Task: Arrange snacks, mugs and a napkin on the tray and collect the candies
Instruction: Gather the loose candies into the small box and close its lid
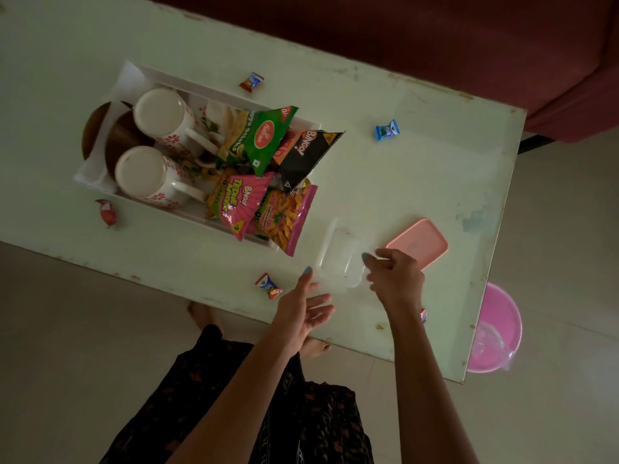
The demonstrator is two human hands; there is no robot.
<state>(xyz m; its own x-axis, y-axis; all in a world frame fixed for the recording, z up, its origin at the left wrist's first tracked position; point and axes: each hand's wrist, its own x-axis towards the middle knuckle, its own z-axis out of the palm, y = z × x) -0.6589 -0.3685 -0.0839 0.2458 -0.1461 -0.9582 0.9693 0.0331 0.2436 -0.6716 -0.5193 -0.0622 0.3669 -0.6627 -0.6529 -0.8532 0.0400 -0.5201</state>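
A white tray [132,73] on the pale table holds two upturned floral mugs [160,117] [144,172], a napkin [217,112] and several snack packets [264,139]. A clear plastic container [340,259] stands near the table's front edge, a pink lid [418,242] lying just right of it. Loose wrapped candies lie at the back [251,82], the right [387,129], the left [106,212] and the front edge [269,286]. Another candy [423,314] peeks from behind my right forearm. My right hand [395,276] grips the container's right end. My left hand [304,306] hovers open beside its left end.
Brown wooden dishes [92,128] sit at the tray's left end. A maroon sofa [435,45] runs behind the table. A pink bucket [499,329] stands on the floor by the table's right corner. My feet [201,313] are under the near edge.
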